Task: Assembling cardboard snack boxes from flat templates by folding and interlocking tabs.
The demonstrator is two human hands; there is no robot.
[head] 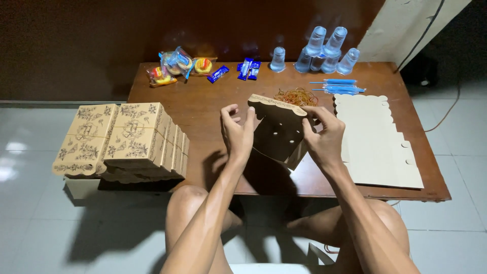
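A brown cardboard box (pixel 279 133), partly folded, with round holes in one panel and a scalloped printed flap on top, is held up over the low wooden table (pixel 203 109). My left hand (pixel 238 131) grips its left edge with the fingers bent. My right hand (pixel 322 134) grips its right side. A stack of flat unfolded box blanks (pixel 375 139) lies to the right of the hands.
Folded printed boxes (pixel 124 137) are stacked at the table's left end. At the back lie wrapped snacks (pixel 177 65), small blue packets (pixel 247 69), upturned clear plastic cups (pixel 324 49), blue straws (pixel 339 87) and a pile of rubber bands (pixel 297 95). My bare knees are below the table.
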